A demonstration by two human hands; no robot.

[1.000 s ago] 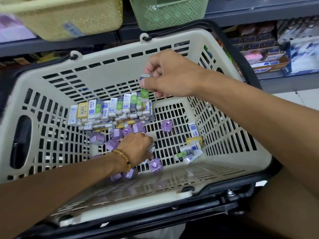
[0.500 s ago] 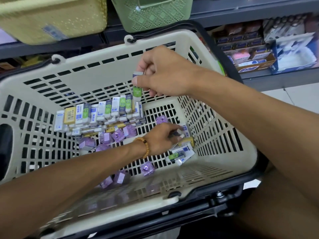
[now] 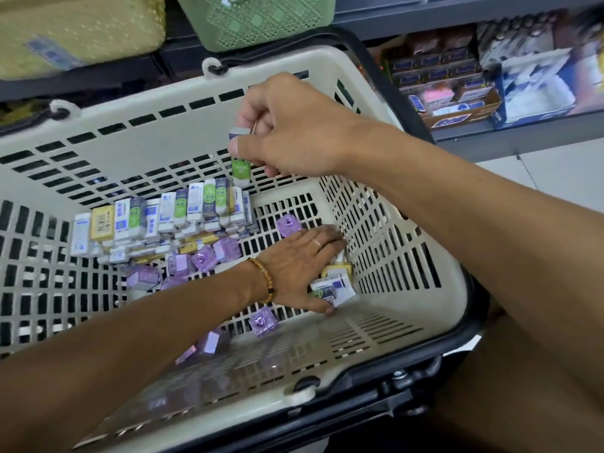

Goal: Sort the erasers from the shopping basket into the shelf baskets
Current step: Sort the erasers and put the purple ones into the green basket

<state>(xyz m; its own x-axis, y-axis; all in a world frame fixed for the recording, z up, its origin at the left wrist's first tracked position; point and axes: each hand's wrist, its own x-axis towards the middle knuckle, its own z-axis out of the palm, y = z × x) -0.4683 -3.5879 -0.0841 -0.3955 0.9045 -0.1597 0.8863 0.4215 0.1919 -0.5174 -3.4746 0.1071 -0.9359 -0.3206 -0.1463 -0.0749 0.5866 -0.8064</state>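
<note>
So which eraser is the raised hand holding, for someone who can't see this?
Find the big cream shopping basket. Above the eraser row along its far wall, the right hand pinches the green-sleeved eraser. It alone hangs in the air, with a second, purple-edged one stacked above it.

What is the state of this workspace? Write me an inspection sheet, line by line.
Surface: cream shopping basket, slotted floor.
Job's things: row of sleeved erasers against the far wall; purple cube erasers loose on the floor; small pile of sleeved erasers at the right wall.
Clutter: nothing seen.
Hands: right hand pinches a green-sleeved eraser above the row; left hand rests flat on the small pile.
Cables: nothing seen.
Surroundings: yellow shelf basket, green shelf basket, boxed stock on shelves.
</note>
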